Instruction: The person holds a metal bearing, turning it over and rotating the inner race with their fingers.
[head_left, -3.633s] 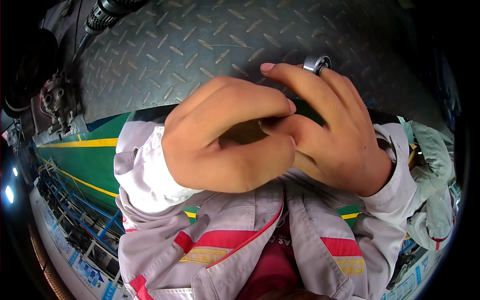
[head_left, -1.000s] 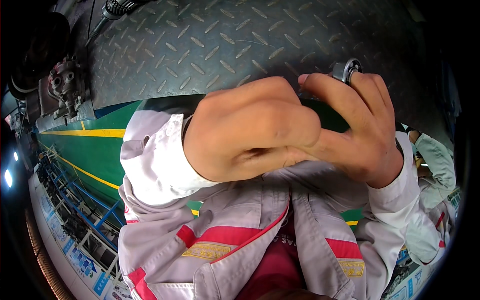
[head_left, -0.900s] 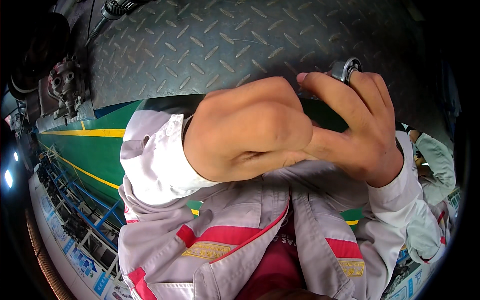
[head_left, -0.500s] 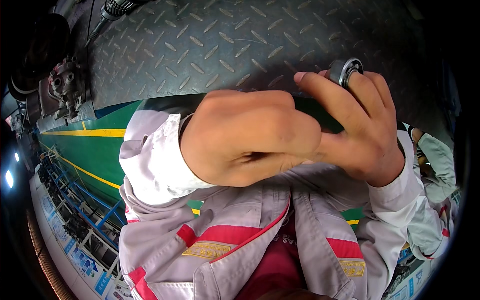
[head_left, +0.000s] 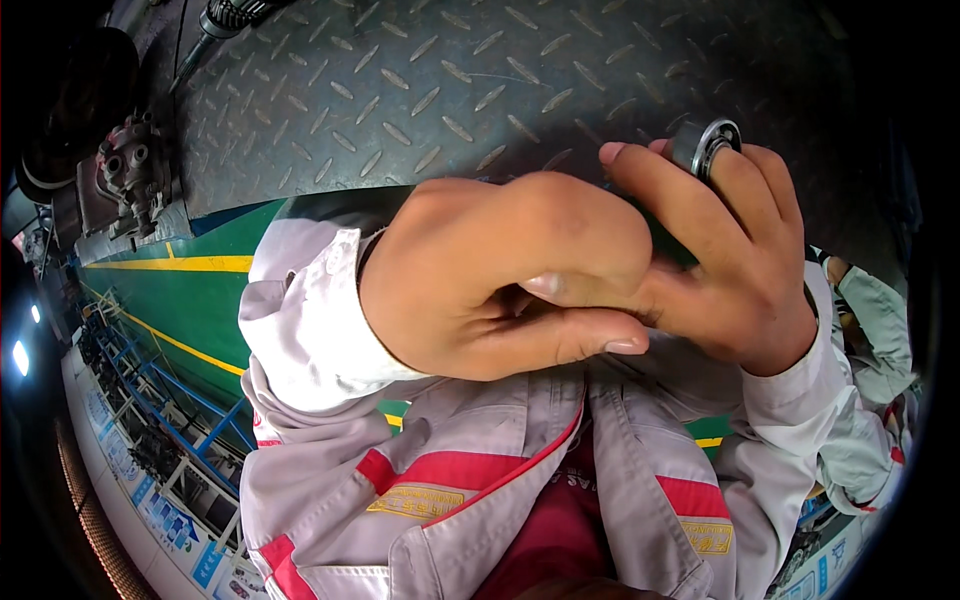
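My left hand [head_left: 500, 270] is curled in front of my chest, above the near edge of the plate. Its thumb lies out to the right, and one fingertip shows inside the fist. What these fingers grip, if anything, is hidden. My right hand [head_left: 740, 250] meets it from the right, its thumb running in behind the left fingers. A shiny metal ring bearing [head_left: 712, 148] sits at the right hand's bent fingers, with one finger appearing to pass through it. The right index finger stretches out beside it, toward the left.
A dark diamond-tread metal plate [head_left: 400, 90] spans the far side. A geared shaft [head_left: 225, 20] lies at its upper left, and a grey cast metal part [head_left: 135, 170] at the left. Beyond a green floor [head_left: 200, 300] stand blue-framed racks [head_left: 190, 440]. Another person's sleeve [head_left: 870, 320] shows at the right.
My left thumb has moved away from the curled fingers, so a gap and a fingertip now show. My right hand has shifted slightly right with the bearing.
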